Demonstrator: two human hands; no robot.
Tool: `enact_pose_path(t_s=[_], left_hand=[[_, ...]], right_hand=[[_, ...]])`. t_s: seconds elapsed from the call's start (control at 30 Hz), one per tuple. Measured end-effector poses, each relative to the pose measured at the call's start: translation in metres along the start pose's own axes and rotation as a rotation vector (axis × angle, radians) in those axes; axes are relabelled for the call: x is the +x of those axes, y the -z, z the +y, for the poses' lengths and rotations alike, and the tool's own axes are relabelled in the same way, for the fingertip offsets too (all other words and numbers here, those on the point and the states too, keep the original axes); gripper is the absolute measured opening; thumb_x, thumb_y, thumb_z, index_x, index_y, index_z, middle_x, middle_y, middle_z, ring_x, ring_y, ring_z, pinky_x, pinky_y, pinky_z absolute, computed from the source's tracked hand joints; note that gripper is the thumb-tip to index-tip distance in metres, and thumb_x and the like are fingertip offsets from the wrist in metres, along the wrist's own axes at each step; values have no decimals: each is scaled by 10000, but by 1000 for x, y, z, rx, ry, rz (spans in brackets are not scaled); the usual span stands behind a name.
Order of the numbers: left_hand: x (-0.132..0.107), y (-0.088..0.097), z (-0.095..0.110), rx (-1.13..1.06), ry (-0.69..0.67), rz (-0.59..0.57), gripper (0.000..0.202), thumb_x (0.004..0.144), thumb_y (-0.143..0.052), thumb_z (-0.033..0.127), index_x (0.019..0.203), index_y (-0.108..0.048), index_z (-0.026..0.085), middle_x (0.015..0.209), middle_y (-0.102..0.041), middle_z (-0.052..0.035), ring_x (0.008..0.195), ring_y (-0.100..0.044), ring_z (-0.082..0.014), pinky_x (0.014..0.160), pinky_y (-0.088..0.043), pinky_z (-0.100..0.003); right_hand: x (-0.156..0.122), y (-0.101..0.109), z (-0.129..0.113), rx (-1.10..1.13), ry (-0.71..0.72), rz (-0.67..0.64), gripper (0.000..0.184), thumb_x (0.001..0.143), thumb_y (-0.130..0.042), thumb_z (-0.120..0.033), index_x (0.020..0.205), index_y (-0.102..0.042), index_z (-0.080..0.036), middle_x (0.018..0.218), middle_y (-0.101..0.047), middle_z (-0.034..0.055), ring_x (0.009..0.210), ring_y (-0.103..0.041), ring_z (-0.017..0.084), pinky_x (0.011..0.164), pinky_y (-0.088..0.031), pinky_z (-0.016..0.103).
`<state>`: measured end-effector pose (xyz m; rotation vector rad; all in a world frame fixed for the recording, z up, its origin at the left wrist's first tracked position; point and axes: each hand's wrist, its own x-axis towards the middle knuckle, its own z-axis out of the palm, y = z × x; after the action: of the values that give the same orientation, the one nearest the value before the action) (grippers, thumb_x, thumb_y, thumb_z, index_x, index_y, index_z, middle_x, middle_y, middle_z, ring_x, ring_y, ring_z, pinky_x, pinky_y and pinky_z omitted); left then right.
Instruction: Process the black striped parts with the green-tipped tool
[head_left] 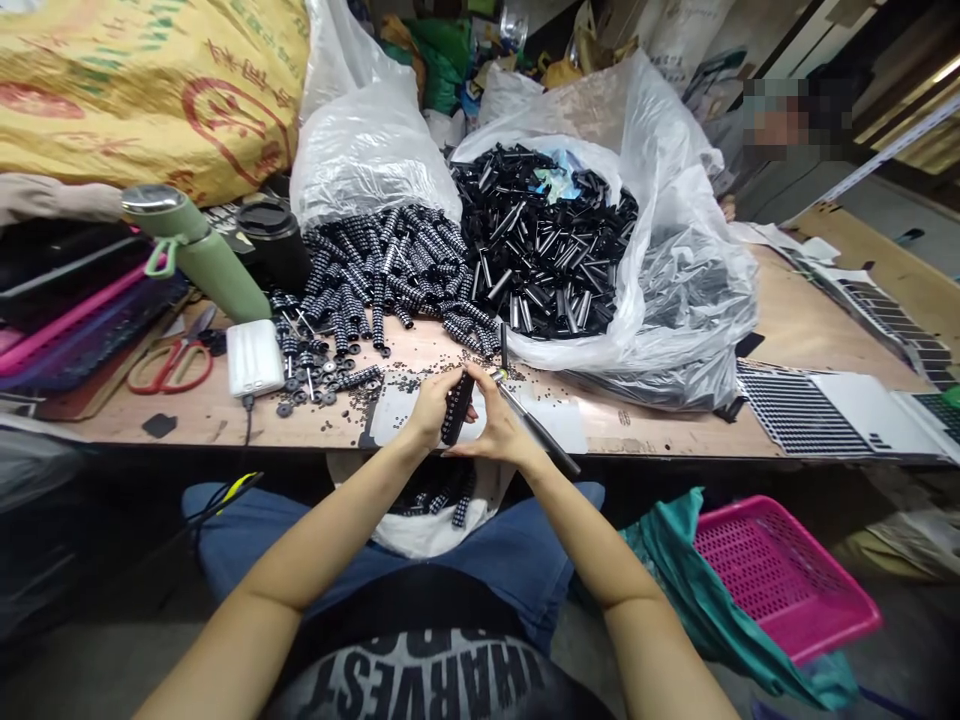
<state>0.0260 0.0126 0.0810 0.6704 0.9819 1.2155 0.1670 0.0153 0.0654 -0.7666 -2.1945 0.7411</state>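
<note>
My left hand (429, 408) is closed around a short black ribbed roller (457, 408) held upright at the table's front edge. My right hand (496, 425) pinches the same roller from the right and also grips a long dark rod-like tool (538, 432) that slants down to the right. Just beyond the hands lies a pile of black-and-white ribbed rollers (390, 270) spilling from a clear bag. A second clear bag holds plain black tubes (544, 240). Small black washers (319, 385) are scattered on the wood. A white bag in my lap (435, 520) contains several finished rollers.
A green flask (199, 250), black cup (270, 235), white power bank (253, 357) and red scissors (176, 365) lie on the left. Perforated panels (802, 412) sit at right. A pink basket (780, 575) stands on the floor. Another person is at far right.
</note>
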Motion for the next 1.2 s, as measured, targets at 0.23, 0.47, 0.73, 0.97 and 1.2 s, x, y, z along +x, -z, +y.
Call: enact_pose_path(t_s=[0.23,0.47,0.73,0.97,1.2], left_hand=[[3,5,-1,90,99,-32,353,810,-576,472,839,-597,121,612,-572,-9,407,-558,-119,425,-491,-254],[8,34,-54,1067,-523,-29,467,849,-547,237,1291,-539,88,1070,-600,-161,998,-598,-247,890,-497,-402],[8,73,-64,1746,-832,-240,411,918,-355,107,1273,-552,173,1096,-648,-148,1013,-569,-257,915,-385,-476],[2,71,-62,1815,-839,-217,433,932,-317,106,1301,-530,182,1150,-651,-135,1064,-565,-270,952,-338,-502],[-6,47,-80,1855,-757,-173,570,951,-340,359,1403,-385,14,1440,-418,-226,1367,-330,-322,1128,-168,-528]], right_hand=[[-4,-10,-3,-46,-142,59,1091,563,-808,-324,1439,-175,-179,1428,-343,169,1359,-343,296,1146,-297,462],[-18,-45,17,-262,-287,144,883,662,-713,-273,1403,-263,-108,1370,-413,205,1313,-381,296,1113,-331,464],[-66,22,25,-808,-872,28,250,922,-481,-359,1003,-559,-136,1060,-609,185,1034,-566,296,847,-444,418],[-85,13,-17,-585,-822,-82,325,1006,-237,-379,1002,-502,-191,741,-633,41,667,-618,197,606,-353,255],[-61,12,-51,-483,-739,24,369,1005,-194,-407,943,-495,-203,681,-617,25,589,-589,177,561,-324,245]])
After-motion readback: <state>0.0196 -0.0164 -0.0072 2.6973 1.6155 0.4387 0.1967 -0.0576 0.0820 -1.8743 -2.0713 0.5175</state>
